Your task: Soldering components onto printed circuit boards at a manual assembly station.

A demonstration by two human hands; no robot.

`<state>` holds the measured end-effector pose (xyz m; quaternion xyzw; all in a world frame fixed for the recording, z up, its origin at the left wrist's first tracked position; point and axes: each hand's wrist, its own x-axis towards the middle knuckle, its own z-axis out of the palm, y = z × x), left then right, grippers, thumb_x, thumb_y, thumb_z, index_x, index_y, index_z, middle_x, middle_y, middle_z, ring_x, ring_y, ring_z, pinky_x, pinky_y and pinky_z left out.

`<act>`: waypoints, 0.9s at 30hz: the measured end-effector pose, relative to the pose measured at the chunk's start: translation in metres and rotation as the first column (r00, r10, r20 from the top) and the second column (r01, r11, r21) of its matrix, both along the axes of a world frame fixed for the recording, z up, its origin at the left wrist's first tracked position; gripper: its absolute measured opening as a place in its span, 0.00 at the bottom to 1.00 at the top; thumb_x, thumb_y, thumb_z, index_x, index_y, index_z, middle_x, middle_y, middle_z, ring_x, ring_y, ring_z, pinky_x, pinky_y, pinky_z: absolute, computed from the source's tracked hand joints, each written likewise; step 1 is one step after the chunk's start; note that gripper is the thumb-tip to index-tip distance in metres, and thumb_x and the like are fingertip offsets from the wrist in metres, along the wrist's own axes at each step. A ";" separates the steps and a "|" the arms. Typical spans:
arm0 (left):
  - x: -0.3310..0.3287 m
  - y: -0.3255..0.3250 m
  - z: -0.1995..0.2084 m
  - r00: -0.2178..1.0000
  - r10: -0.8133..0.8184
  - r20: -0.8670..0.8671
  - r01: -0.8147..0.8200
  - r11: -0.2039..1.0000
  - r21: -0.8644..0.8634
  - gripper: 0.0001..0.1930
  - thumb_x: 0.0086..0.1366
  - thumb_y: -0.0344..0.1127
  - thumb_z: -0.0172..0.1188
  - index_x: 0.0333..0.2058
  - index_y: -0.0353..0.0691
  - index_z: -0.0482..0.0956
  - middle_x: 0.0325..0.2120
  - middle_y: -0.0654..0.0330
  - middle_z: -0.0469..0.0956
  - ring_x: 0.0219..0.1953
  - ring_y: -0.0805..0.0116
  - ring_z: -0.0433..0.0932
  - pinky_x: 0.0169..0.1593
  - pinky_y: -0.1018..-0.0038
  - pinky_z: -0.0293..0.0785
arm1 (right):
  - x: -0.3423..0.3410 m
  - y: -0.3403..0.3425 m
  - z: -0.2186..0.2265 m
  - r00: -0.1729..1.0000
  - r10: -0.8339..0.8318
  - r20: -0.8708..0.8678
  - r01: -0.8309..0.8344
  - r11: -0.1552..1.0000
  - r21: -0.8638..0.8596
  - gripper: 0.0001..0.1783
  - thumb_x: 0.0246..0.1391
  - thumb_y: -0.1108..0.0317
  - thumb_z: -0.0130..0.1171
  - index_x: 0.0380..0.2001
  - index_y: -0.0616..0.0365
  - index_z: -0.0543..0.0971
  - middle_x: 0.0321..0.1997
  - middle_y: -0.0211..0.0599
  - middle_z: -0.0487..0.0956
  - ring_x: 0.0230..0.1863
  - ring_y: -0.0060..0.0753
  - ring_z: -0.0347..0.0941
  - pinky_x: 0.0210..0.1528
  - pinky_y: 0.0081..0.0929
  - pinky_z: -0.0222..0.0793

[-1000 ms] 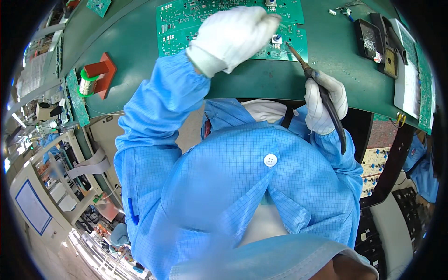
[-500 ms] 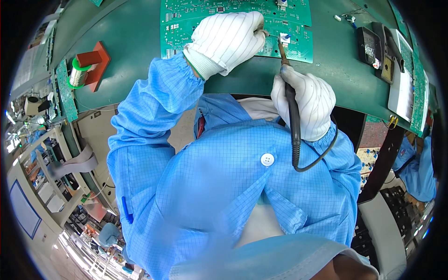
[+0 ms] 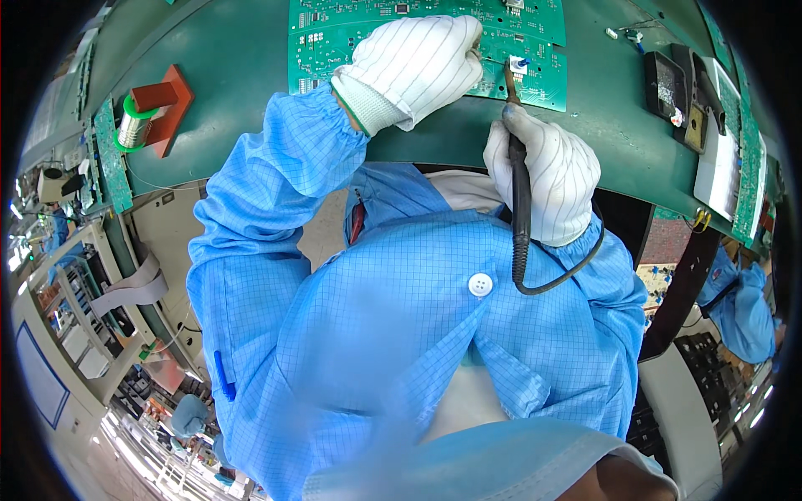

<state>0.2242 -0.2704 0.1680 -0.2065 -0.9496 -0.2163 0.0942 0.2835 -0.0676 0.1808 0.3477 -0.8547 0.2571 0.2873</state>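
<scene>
Holding the soldering iron (image 3: pixel 520 192) in the right hand (image 3: pixel 547 171) with fingers wrapped round it, now swung from right of the blue-shafted potentiometer (image 3: pixel 519 66) on the green circuit board (image 3: pixel 547 90) to its left, suggesting attention to that side. Pinching apparently thin solder wire (image 3: pixel 493 60) with left hand (image 3: pixel 418 67), further left.

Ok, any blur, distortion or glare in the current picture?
Head view: the green bench shows a bowed near edge, and the corners go black; head view: a hazy smear softens part of the blue jacket, while the soldering iron looks fairly crisp; head view: streaks near the lower-left rim look washed out.
</scene>
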 end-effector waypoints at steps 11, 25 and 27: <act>0.005 -0.008 0.012 0.993 -0.110 -0.034 0.109 0.993 -0.035 0.07 0.65 0.38 0.56 0.36 0.41 0.74 0.23 0.52 0.79 0.29 0.53 0.82 0.34 0.59 0.77 | 0.001 -0.003 0.005 1.000 -0.016 0.016 0.016 1.000 -0.023 0.14 0.46 0.76 0.73 0.37 0.59 0.82 0.22 0.34 0.79 0.18 0.33 0.76 0.22 0.28 0.73; -0.007 -0.008 0.012 0.991 -0.136 -0.007 0.136 0.990 -0.032 0.08 0.66 0.38 0.56 0.34 0.39 0.76 0.25 0.52 0.80 0.29 0.52 0.82 0.35 0.58 0.78 | 0.000 -0.002 0.006 0.999 0.028 0.034 -0.028 1.000 -0.009 0.15 0.45 0.76 0.73 0.38 0.60 0.82 0.21 0.33 0.79 0.20 0.34 0.77 0.23 0.28 0.73; -0.016 -0.007 0.013 0.987 -0.139 -0.082 0.135 0.990 -0.047 0.08 0.65 0.38 0.56 0.33 0.39 0.76 0.25 0.51 0.79 0.29 0.51 0.81 0.34 0.57 0.78 | 0.001 -0.001 0.004 0.999 0.032 0.040 -0.033 0.999 0.017 0.15 0.45 0.76 0.73 0.38 0.59 0.82 0.22 0.33 0.79 0.20 0.34 0.77 0.24 0.27 0.73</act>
